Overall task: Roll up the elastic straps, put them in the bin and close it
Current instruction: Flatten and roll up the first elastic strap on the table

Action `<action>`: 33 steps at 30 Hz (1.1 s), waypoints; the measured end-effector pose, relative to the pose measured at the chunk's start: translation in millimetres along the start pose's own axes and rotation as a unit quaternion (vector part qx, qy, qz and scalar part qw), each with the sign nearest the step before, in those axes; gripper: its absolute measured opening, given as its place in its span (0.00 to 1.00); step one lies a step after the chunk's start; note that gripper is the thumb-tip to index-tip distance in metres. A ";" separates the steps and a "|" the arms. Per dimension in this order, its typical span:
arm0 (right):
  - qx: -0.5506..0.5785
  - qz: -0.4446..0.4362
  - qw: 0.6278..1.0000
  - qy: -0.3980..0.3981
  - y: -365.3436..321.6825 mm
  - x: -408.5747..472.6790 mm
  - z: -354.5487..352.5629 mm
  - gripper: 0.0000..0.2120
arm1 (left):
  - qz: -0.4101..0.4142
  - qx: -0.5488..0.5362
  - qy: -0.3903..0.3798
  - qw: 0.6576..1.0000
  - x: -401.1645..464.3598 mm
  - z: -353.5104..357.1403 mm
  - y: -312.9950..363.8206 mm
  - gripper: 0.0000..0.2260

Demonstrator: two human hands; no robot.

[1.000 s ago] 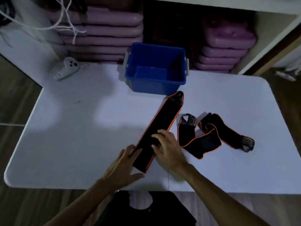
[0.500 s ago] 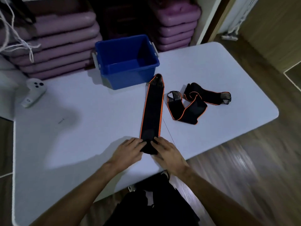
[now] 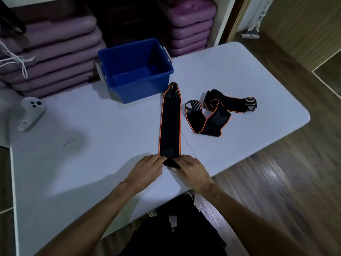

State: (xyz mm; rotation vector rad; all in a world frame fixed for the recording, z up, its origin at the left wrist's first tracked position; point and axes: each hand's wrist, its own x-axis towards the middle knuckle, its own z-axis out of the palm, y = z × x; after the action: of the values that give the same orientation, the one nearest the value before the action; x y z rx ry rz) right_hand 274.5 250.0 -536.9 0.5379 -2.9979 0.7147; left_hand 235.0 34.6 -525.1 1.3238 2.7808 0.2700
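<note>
Dim room, wood floor, white table (image 3: 77,163) w/ purple mats (image 3: 55,52) stacked behind it. Blue bin (image 3: 136,71) sits open at the far edge, nothing visible inside; no lid in view. White controller (image 3: 31,112) off to the left, well apart from the work.

Strap 1 (image 3: 170,122) lies flat & straight, running from the bin's near corner toward the person; its looped end is just beside the bin. Strap 2 (image 3: 219,113) is a loose tangle to the right, untouched.

Step in hand, by my read: starting the roll on strap 1. Left hand (image 3: 147,169) & right hand (image 3: 191,170) are close together at the near end, fingers pinched on the strap's first fold, one each side. How many turns are in it can't be told, hands cover it.

Next calls for rolling away from the body, keeping edges lined up & tension even so the roll doesn't cone or spring open.

Vs 1 s ago: strap 1 then lay diagonal, hands flat on it, spread apart. Half a sec ago it was already straight w/ both hands at the near end; since then hands have closed in slightly, end looks tucked. Bin & strap 2 unmoved on the table; view has swung.
</note>
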 end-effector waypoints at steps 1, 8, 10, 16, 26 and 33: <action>0.023 0.014 1.000 -0.006 -0.9 3.7 -3.0 0.15 | -0.015 -0.008 -0.002 1.000 1.2 -1.0 -1.5 0.12; 0.134 0.083 0.986 -0.053 4.0 25.1 -21.3 0.14 | -0.189 -0.245 0.004 0.951 19.4 -7.5 0.2 0.16; 0.161 0.139 0.976 -0.048 1.3 33.2 -18.4 0.13 | -0.222 -0.279 0.000 0.934 26.7 -8.9 -1.7 0.16; 0.211 0.269 0.939 -0.028 -5.0 48.5 -11.2 0.09 | -0.314 -0.303 0.021 0.899 43.3 -4.9 -3.8 0.05; 0.084 0.133 0.987 0.026 -3.8 36.5 -5.3 0.07 | -0.334 -0.272 0.052 0.901 47.8 -11.6 -0.6 0.05; -0.099 0.020 0.995 0.003 6.6 14.7 -1.8 0.20 | -0.211 -0.124 0.087 0.966 34.2 2.3 -1.1 0.10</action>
State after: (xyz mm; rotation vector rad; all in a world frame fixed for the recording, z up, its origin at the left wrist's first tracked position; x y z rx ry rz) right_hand 258.4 251.5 -536.9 0.4675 -3.0344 0.4120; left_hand 212.8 60.7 -526.5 0.6604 2.9530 0.7069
